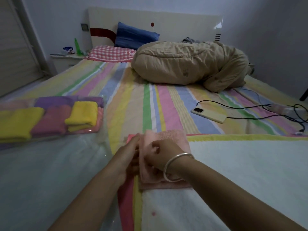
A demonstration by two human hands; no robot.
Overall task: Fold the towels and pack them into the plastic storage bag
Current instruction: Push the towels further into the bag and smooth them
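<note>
On a striped bed (150,97) in a dim bedroom, both hands, left hand (129,157) and right hand (160,154), pinch the pink towel (165,139) in their grip; folded towels fill the plastic storage bag (50,114) at left.

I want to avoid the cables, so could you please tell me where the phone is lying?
The phone lies on the striped bedsheet at the right of the head view, below the rumpled beige duvet, with a black cable plugged in.

I see both hands on a folded pink towel (164,157) on the striped bed: my left hand (131,154) pinches its left edge, my right hand (160,155) presses on top. Folded towels fill the clear bag (50,116) at left.
</note>
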